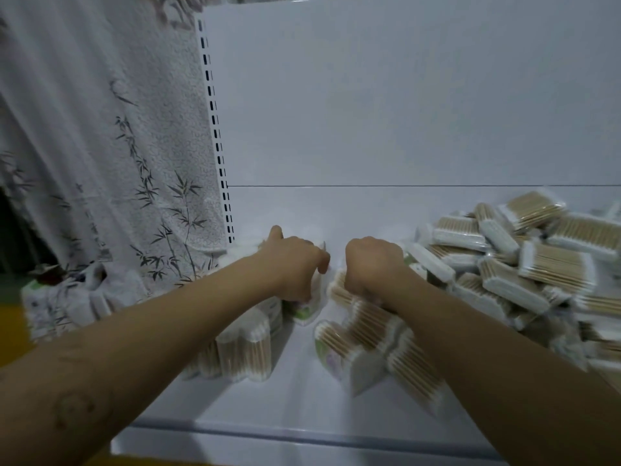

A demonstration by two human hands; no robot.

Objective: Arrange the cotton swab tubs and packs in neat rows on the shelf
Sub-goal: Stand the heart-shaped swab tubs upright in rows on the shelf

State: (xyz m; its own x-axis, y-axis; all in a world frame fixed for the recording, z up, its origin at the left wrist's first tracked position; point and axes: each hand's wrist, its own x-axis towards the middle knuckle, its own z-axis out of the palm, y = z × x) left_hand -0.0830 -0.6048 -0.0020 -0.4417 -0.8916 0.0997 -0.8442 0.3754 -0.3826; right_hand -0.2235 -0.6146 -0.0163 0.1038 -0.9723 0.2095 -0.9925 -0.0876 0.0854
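Observation:
Both arms reach onto the white shelf [302,391]. My left hand [295,267] has its fingers curled down over a cotton swab pack [307,307] at the back of a row of packs standing on end [245,348] on the left. My right hand [373,267] grips the top of a second row of swab packs [363,338] that leans toward the front. A gap of bare shelf lies between the two rows. My forearms hide parts of both rows.
A loose heap of swab packs [524,264] fills the right of the shelf. The white back panel [403,112] stands behind, its slotted upright [218,146] at the left. A bamboo-print curtain [100,163] hangs beyond the shelf's left end.

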